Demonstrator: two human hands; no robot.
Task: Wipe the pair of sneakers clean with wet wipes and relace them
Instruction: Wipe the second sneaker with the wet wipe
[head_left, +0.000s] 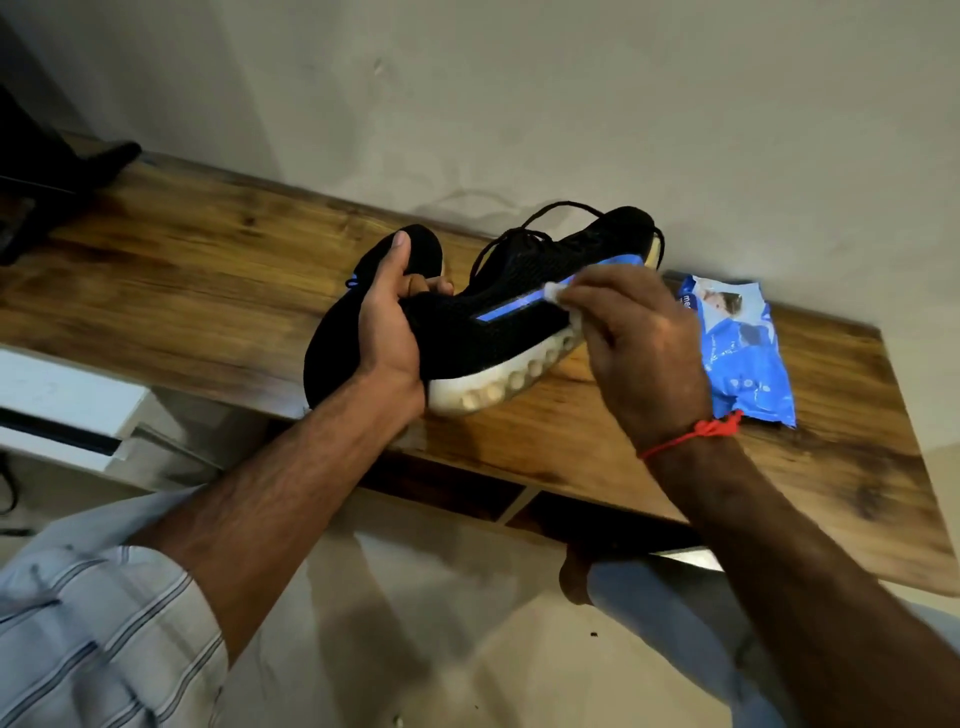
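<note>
A sneaker is gripped at the heel by the left hand above the counter. A wipe is pinched against its side by the right hand. The tilted sneaker could be twisted loose if pressed too hard

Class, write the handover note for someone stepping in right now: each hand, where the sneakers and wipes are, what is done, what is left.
Left hand: grips the heel of the laced sneaker, holding it above the wooden table.
Right hand: pinches a white wipe against that sneaker's blue side stripe.
Second sneaker: lies on the table behind the left hand.
Wipes pack: blue, on the table to the right.
Done: wiping is under way on the held sneaker.
Left: finish wiping it, wipe the other sneaker, then relace both.
</note>
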